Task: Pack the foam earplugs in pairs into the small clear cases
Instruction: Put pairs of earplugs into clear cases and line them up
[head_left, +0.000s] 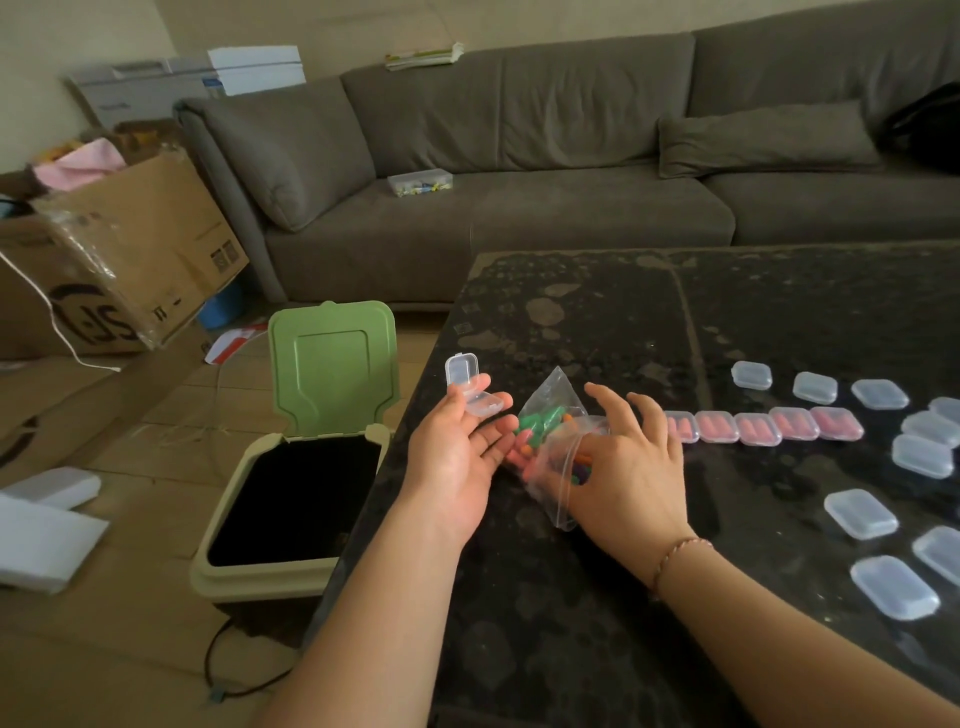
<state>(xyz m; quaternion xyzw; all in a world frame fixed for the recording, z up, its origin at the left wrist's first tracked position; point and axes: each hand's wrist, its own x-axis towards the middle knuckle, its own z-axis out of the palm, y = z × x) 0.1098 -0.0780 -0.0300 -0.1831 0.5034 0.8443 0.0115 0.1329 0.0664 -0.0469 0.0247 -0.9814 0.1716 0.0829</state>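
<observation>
The left hand (457, 447) lies palm up at the table's (597, 312) near-left edge, fingers nearly straight, carrying an open case (470, 387) on its fingertips: the base rests flat across the fingers with its long axis running left to right, and the hinged lid stands upright at the far-left end. The outer fingers of this hand also sit under a clear bag (558, 447) of earplugs (537, 421), just right of the case. The right hand (626, 462), a thin bracelet (675, 558) on its wrist, comes in palm down with its thumb tucked into the bag's mouth and the other fingers spread above it; whether it pinches an earplug inside cannot be told. The bag stands as a peaked pouch, tip pointing away; green plugs lie at the left, orange and darker ones lower down. Directly right of the right hand, a row of filled cases (763, 428) with pink plugs runs left to right, the plugs inside lying front to back. Beyond and right of those, closed empty cases (860, 514) are scattered. Left of the left hand, on the floor, stands a bin (291, 499) with its green lid raised. A cardboard box (130, 260) farther left bears dark printed letters, not legible. A sofa (519, 156) lies behind.
</observation>
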